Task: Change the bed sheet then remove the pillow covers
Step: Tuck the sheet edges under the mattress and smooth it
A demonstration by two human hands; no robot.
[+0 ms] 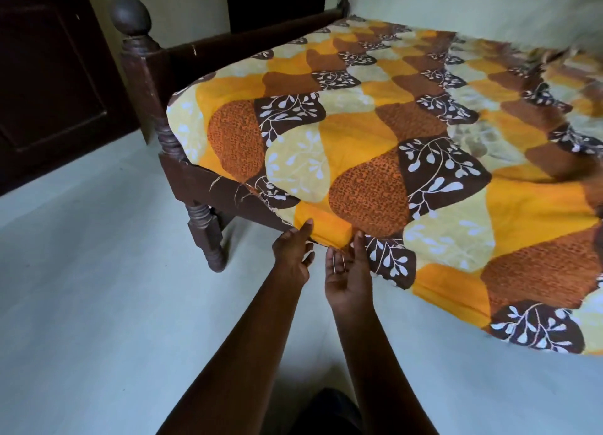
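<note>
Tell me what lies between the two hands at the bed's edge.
Head view: the orange hanging edge of the bed sheet runs between the left hand and the right hand.

Two bare forearms, uncovered right down to the bottom edge of the pic. L hand [292,255] & R hand [347,278] bare too. Thin pale streaks across R fingers [339,264], maybe a ring or just glare, can't tell tbh. Bit of dark clothing [329,412] low center btwn the arms, too blurry for detail.
</note>
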